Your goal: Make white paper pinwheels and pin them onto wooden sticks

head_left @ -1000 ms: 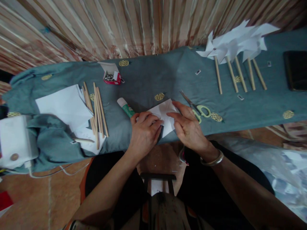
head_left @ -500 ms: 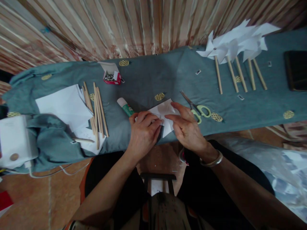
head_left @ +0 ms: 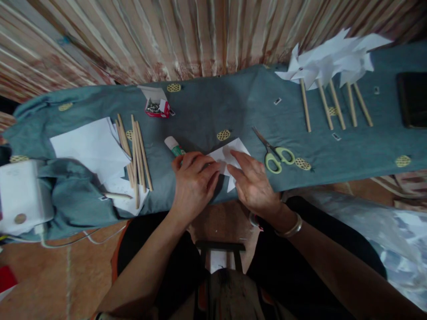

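A folded white paper square [head_left: 233,151] lies near the front edge of a table covered in grey-blue cloth [head_left: 233,102]. My left hand [head_left: 193,184] rests on the paper's left part, fingers curled and pressed down on it. My right hand [head_left: 253,182] lies over its right part, fingers pressed together on the paper's middle. A glue stick [head_left: 174,146] with a green label lies just left of my left hand. Yellow-handled scissors [head_left: 275,153] lie right of my right hand.
Several wooden sticks [head_left: 135,149] and white paper sheets [head_left: 90,146] lie at the left, beside a white box [head_left: 22,195]. A small red box of pins [head_left: 156,107] stands behind. Finished paper pinwheels [head_left: 330,66] on sticks lie at the back right, near a dark flat object [head_left: 412,100].
My right hand has slid left and nearer over the paper, now covering more of it. My left hand has shifted slightly left. The paper's lower corner is now mostly hidden.
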A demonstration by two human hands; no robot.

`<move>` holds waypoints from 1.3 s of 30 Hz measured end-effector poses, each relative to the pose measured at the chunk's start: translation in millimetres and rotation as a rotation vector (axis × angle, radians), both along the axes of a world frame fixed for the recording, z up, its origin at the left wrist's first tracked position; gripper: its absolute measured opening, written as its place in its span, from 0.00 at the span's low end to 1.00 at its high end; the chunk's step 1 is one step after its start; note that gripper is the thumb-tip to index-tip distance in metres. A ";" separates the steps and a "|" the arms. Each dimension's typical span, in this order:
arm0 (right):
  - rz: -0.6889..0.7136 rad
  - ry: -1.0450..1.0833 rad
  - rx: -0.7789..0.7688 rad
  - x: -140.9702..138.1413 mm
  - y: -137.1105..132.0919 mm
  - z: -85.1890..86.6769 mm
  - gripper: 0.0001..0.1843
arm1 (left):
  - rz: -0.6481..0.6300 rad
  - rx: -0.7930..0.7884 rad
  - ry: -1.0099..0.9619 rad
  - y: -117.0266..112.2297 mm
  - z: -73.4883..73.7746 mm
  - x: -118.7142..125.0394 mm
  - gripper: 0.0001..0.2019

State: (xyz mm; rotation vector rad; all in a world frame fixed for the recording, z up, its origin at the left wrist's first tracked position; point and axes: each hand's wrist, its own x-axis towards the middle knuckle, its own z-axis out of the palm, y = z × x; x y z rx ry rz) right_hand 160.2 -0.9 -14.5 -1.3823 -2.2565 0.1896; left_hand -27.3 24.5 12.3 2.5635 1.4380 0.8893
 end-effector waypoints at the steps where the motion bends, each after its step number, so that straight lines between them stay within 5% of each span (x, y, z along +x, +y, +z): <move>1: 0.005 -0.003 0.006 -1.0 -0.3 -0.5 0.19 | 0.007 0.005 -0.002 0.3 0.4 -0.8 0.05; 10: -0.007 0.066 -0.022 2.7 8.8 1.6 0.15 | 0.015 -0.097 0.029 1.6 4.0 -6.2 0.06; 18: 0.002 0.082 -0.015 -3.7 3.6 -2.1 0.17 | 0.016 -0.012 -0.033 1.6 3.4 -3.8 0.04; 30: -0.105 0.299 -0.134 18.2 21.5 15.2 0.23 | 0.002 -0.040 -0.042 1.2 -1.3 3.5 0.06; 39: -0.128 0.133 -0.088 27.2 17.6 11.1 0.23 | -0.203 -0.014 0.058 -25.4 -7.7 17.1 0.06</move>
